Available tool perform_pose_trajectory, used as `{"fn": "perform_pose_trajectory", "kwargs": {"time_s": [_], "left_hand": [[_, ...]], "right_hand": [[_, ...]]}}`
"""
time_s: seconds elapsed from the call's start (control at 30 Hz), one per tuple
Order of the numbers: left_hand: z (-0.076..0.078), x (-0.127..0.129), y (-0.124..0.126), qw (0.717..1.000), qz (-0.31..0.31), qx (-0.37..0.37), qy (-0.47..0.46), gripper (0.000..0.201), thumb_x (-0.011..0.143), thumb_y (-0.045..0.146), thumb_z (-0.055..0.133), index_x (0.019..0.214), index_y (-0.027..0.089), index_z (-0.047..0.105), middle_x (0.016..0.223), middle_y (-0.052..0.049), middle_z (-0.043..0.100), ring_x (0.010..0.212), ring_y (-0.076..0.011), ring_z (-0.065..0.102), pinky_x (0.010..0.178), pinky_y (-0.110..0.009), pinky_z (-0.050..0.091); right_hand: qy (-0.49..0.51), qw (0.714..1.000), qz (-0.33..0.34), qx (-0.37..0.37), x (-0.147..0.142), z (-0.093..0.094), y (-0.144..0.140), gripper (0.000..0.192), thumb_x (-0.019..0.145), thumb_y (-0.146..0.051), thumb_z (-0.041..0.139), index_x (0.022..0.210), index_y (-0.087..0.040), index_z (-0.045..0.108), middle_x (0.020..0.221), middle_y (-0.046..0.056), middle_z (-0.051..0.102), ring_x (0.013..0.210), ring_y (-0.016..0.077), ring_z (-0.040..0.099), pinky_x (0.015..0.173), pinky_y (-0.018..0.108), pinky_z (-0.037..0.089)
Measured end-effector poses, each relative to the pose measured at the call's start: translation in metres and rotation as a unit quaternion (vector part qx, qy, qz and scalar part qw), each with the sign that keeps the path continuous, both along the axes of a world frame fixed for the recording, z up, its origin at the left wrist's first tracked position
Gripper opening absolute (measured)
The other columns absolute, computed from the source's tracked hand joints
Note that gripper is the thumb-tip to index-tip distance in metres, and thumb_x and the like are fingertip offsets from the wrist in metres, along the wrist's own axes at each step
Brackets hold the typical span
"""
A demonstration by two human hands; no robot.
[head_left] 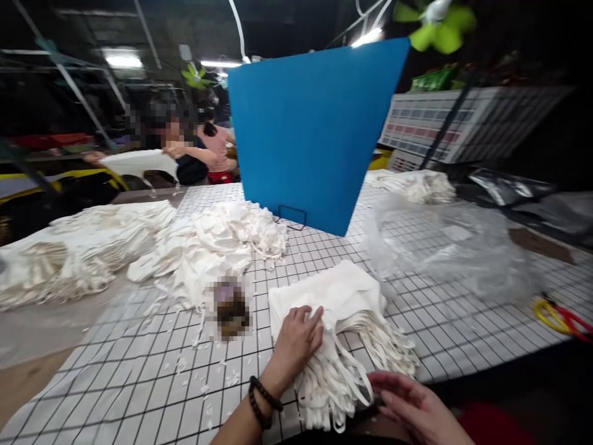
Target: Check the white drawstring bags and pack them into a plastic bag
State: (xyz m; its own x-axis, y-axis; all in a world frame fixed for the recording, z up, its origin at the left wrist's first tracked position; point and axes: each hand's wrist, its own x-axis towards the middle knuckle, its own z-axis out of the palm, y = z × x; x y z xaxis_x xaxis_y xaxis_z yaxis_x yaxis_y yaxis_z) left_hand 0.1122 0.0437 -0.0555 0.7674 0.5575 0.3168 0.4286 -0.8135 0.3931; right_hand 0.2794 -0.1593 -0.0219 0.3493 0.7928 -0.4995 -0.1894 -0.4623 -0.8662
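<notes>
Hands on a stack of white cloth bags at the near table edge.

Left hand (296, 340) lies palm-down on the bag stack (338, 321), fingers curled over its near-left corner, pressing rather than clamped. Right hand (417, 405) is open, fingers spread, just beside the straps (343, 377) that trail off the stack toward the person; touching or not, can't tell. The stack sits on the gridded table (139, 383), right of centre, with clear plastic film (454, 247) just behind it. The bags look soft, light and floppy, so the pile would likely slump and the layers slide if lifted by one edge; better gripped under the folded body with both hands, not by the loose straps, which tangle. More bag heaps (208, 247) lie far left, a blue board (310, 130) stands behind, scissors (560, 318) at right. Another person (185, 151) holds up a bag across the table.
</notes>
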Motion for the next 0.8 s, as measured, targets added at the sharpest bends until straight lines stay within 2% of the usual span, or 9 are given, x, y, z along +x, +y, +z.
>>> {"fn": "perform_pose_trajectory", "kwargs": {"time_s": [0.1, 0.23, 0.33, 0.47, 0.53, 0.6, 0.7, 0.77, 0.8], "left_hand": [[0.012, 0.004, 0.005, 1.0, -0.001, 0.014, 0.001, 0.038, 0.093, 0.028, 0.044, 0.13, 0.024, 0.048, 0.115, -0.011, 0.053, 0.103, -0.0247, 0.05, 0.086, -0.043, 0.05], [0.034, 0.033, 0.0, 0.999, 0.008, 0.035, 0.006, 0.035, 0.092, 0.026, 0.045, 0.127, 0.021, 0.051, 0.118, -0.012, 0.053, 0.107, -0.0256, 0.051, 0.089, -0.043, 0.049], [0.041, 0.07, -0.009, 0.997, -0.065, 0.04, 0.015, 0.038, 0.09, 0.022, 0.047, 0.128, 0.02, 0.048, 0.127, -0.012, 0.051, 0.115, -0.0246, 0.049, 0.095, -0.041, 0.046], [0.031, 0.113, -0.019, 0.983, -0.17, 0.054, 0.05, 0.045, 0.089, 0.015, 0.045, 0.133, 0.018, 0.041, 0.143, -0.011, 0.04, 0.132, -0.0261, 0.036, 0.107, -0.042, 0.036], [0.023, 0.124, -0.021, 0.979, -0.184, 0.048, 0.073, 0.043, 0.09, 0.016, 0.042, 0.133, 0.017, 0.042, 0.142, -0.011, 0.041, 0.134, -0.0272, 0.033, 0.107, -0.042, 0.035], [0.017, 0.127, -0.024, 0.979, -0.182, 0.04, 0.088, 0.039, 0.093, 0.02, 0.039, 0.131, 0.02, 0.043, 0.141, -0.01, 0.042, 0.134, -0.0282, 0.032, 0.106, -0.044, 0.035], [0.016, 0.122, -0.029, 0.981, -0.165, 0.045, 0.091, 0.038, 0.095, 0.03, 0.036, 0.132, 0.026, 0.043, 0.142, -0.01, 0.039, 0.136, -0.0307, 0.029, 0.105, -0.05, 0.034], [0.016, 0.118, -0.034, 0.981, -0.161, 0.061, 0.086, 0.038, 0.096, 0.035, 0.035, 0.132, 0.028, 0.043, 0.142, -0.011, 0.038, 0.136, -0.0316, 0.028, 0.104, -0.052, 0.034], [0.015, 0.117, -0.035, 0.981, -0.16, 0.072, 0.084, 0.038, 0.096, 0.036, 0.033, 0.132, 0.027, 0.044, 0.142, -0.011, 0.038, 0.136, -0.0318, 0.027, 0.103, -0.053, 0.034]], "right_hand": [[-0.17, 0.985, -0.036, 0.01, 0.034, -0.003, 0.002, 0.044, 0.071, -0.051, 0.065, 0.099, -0.017, 0.068, 0.103, 0.011, 0.068, 0.096, 0.0251, 0.063, 0.08, 0.03, 0.051], [-0.369, 0.926, -0.075, -0.03, 0.07, -0.012, 0.018, 0.037, 0.079, -0.047, 0.053, 0.1, -0.018, 0.065, 0.095, 0.008, 0.067, 0.074, 0.0199, 0.061, 0.071, 0.032, 0.049], [-0.448, 0.891, -0.066, -0.034, 0.079, -0.021, 0.038, 0.032, 0.076, -0.045, 0.054, 0.09, -0.018, 0.064, 0.085, 0.007, 0.065, 0.075, 0.0209, 0.059, 0.073, 0.033, 0.046], [-0.48, 0.875, -0.056, -0.026, 0.081, -0.032, 0.057, 0.026, 0.076, -0.044, 0.054, 0.08, -0.019, 0.061, 0.081, 0.006, 0.063, 0.081, 0.0228, 0.058, 0.074, 0.034, 0.044], [-0.469, 0.88, -0.065, -0.034, 0.083, -0.037, 0.06, 0.025, 0.076, -0.044, 0.054, 0.078, -0.02, 0.06, 0.08, 0.006, 0.063, 0.079, 0.0227, 0.057, 0.072, 0.034, 0.044], [-0.405, 0.911, -0.072, -0.018, 0.088, -0.039, 0.057, 0.029, 0.076, -0.048, 0.056, 0.079, -0.02, 0.06, 0.08, 0.005, 0.064, 0.075, 0.0217, 0.058, 0.069, 0.033, 0.044], [-0.227, 0.97, -0.073, 0.046, 0.092, -0.034, 0.04, 0.041, 0.072, -0.053, 0.062, 0.095, -0.019, 0.058, 0.073, 0.003, 0.064, 0.069, 0.0204, 0.06, 0.066, 0.031, 0.048], [-0.154, 0.984, -0.057, 0.067, 0.095, -0.028, 0.023, 0.051, 0.071, -0.053, 0.065, 0.109, -0.02, 0.055, 0.072, 0.003, 0.066, 0.071, 0.0217, 0.064, 0.067, 0.031, 0.05], [-0.162, 0.985, -0.028, 0.06, 0.097, -0.025, 0.014, 0.05, 0.072, -0.052, 0.066, 0.11, -0.021, 0.057, 0.075, 0.004, 0.067, 0.074, 0.0226, 0.065, 0.07, 0.032, 0.051]]}}
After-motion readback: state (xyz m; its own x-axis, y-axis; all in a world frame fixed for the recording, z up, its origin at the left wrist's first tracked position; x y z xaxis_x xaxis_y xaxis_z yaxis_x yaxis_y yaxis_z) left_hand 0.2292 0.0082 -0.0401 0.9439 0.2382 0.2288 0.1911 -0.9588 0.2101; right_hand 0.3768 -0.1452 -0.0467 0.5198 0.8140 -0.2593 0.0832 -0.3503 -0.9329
